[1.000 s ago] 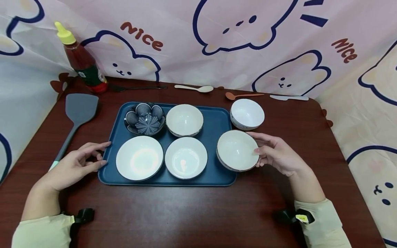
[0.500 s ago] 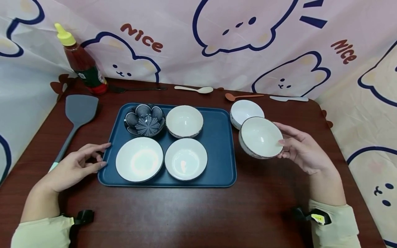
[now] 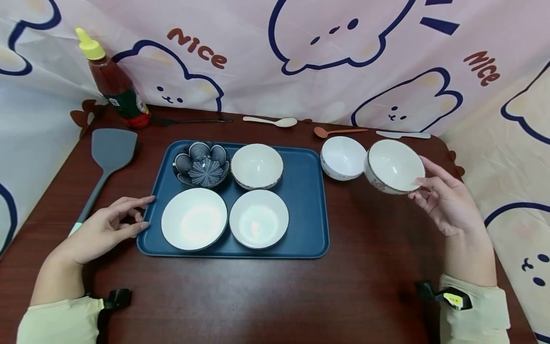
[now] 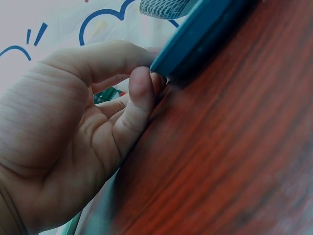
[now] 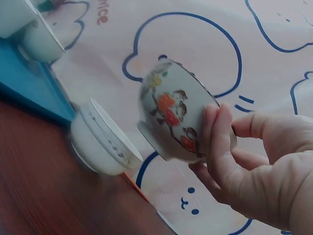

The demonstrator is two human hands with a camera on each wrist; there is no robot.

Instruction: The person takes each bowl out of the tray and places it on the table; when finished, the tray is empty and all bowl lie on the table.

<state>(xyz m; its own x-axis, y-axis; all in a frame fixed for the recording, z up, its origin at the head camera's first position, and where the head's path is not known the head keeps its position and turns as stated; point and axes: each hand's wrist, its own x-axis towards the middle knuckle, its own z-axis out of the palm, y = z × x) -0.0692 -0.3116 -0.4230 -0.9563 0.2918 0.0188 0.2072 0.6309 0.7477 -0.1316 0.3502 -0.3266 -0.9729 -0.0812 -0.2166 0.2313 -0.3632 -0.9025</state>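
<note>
My right hand (image 3: 449, 203) holds a white bowl (image 3: 395, 166) by its right side, thumb at the rim. In the right wrist view the held bowl (image 5: 176, 115) is tilted and shows painted birds and orange-red flowers. It is off the table, just right of a second white bowl (image 3: 342, 160), which stands by the tray's right edge. At the left end of the blue tray (image 3: 302, 210), my left hand (image 3: 107, 229) grips the edge with thumb and fingers. On the tray are a dark petal-patterned bowl (image 3: 201, 165) and three white bowls, one a cream bowl (image 3: 257, 167).
A grey spatula (image 3: 112, 148) lies left of the tray, and a sauce bottle (image 3: 118, 88) stands behind it. Along the back edge lie a dark fork (image 3: 193, 121), a white spoon (image 3: 270, 122), an orange-brown spoon (image 3: 339, 131) and a white knife (image 3: 403, 135).
My right hand has carried the white bowl from above the tray's right end to the right and back, past the other white bowl. The left hand and tray have stayed put.
</note>
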